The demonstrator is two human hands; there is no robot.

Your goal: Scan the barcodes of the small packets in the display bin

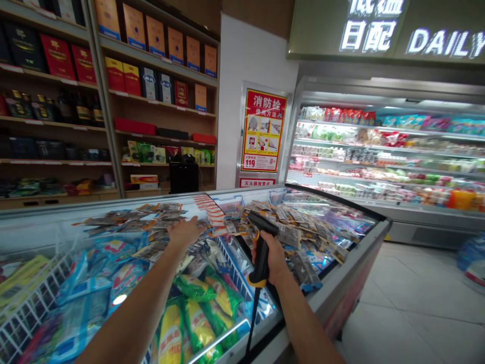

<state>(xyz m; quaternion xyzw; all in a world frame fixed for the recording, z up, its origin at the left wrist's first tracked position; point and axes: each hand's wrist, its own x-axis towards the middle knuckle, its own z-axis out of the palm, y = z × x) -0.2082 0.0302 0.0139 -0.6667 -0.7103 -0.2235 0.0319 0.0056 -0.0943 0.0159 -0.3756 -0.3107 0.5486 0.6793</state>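
In the head view, my right hand (273, 255) is wrapped round the grip of a black and yellow barcode scanner (261, 253), its head pointing away from me. The scanner's cable hangs down towards the freezer edge. My left hand (185, 231) reaches over flat snack packets (166, 211) on the freezer's glass top; its fingers look extended, and their undersides are hidden. Beside it lies a red-and-white striped sheet (209, 210). More brown and orange packets (295, 225) are heaped loosely beyond the scanner and to its right.
Beneath the glass, wire baskets (38, 298) hold blue bags (83, 298) and green-yellow corn packs (193, 323). The freezer's rim (352, 263) runs along the right. Boxed goods shelves (162, 60) stand behind, with a lit chiller (379, 156) at right and water bottles (473, 263) on the floor.
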